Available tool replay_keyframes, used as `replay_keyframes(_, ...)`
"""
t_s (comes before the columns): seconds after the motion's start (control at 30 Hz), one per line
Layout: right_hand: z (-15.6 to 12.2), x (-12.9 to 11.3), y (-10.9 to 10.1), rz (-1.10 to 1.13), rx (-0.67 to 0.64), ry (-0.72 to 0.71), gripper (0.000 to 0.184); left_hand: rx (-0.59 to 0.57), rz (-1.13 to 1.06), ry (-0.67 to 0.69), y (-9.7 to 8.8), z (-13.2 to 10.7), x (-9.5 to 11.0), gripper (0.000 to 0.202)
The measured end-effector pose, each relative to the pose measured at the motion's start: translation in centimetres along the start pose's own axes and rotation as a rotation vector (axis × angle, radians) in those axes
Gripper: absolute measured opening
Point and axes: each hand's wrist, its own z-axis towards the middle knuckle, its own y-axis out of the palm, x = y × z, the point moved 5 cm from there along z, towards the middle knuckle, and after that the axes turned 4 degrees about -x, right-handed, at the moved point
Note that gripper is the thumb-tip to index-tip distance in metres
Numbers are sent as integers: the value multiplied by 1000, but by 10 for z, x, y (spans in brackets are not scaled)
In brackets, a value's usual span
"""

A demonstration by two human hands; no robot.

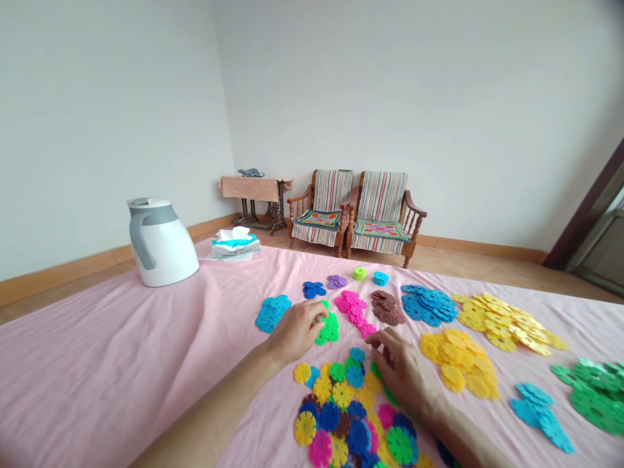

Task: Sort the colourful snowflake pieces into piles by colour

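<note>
Flat plastic flower-shaped discs (341, 416) lie over a pink sheet (121, 351), most of them sorted into single-colour piles. A mixed heap of yellow, blue, green, pink and brown discs sits nearest the person, at the bottom of the view. Beyond it are a small green pile (327, 328), a teal pile (272, 313), a pink pile (353, 312), a brown pile (387, 307) and a blue pile (429, 305). Two yellow piles (502, 323) lie to the right, with a light blue pile (541, 416) and a large green pile (597, 396) nearer the sheet's right edge. Small stacks of lime and cyan discs (370, 275) sit further back.

The left hand (295, 331) is curled, its fingertips (316, 317) at the small green pile; whether it grips a disc, I cannot tell. The right hand (402, 370) is half open above the mixed heap's right side, close to the pink pile, with nothing visible in it.

A white jug with a grey handle (160, 244) stands on the sheet, and beside it lies an opened tissue pack (235, 245), with tissues rising from its top.
</note>
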Motion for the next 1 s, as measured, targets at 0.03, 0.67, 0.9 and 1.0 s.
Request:
replay_keyframes(0.03,-1,-6,0,0,-16,-63,26,-33,6,32,3,-1,7,16)
replay_keyframes(0.67,1,-7,1,80,53,-19,26,-166,-160,63,32,-6,25,13)
replay_keyframes(0.9,-2,-21,2,244,47,2,21,-132,-289,40,32,-4,29,7)
replay_keyframes(1.0,-2,-11,-2,242,66,71,24,-3,-232,-51,19,1,11,9)
